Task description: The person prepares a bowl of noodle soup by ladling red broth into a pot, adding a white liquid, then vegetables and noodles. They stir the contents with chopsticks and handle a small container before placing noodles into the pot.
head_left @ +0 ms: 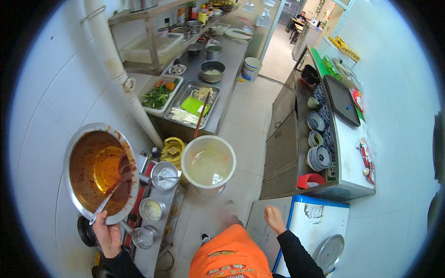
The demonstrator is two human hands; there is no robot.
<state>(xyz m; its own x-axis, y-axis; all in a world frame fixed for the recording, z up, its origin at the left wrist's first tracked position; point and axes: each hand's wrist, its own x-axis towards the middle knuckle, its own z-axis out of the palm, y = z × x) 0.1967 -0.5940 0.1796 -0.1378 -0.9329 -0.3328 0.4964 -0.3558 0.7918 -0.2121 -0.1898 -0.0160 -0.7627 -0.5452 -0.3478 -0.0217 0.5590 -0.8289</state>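
Kitchen aisle (241, 116), steel counter (232, 60), tiled floor.

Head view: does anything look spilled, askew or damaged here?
Red sauce is smeared over the rim of the wide metal bowl of red-orange oily sauce that the left hand stirs with a ladle. Nothing else stands out.

A ladle's bowl (121, 178) lies sunk in red oily broth, while jars on the far shelf (192, 11) blur beyond telling.
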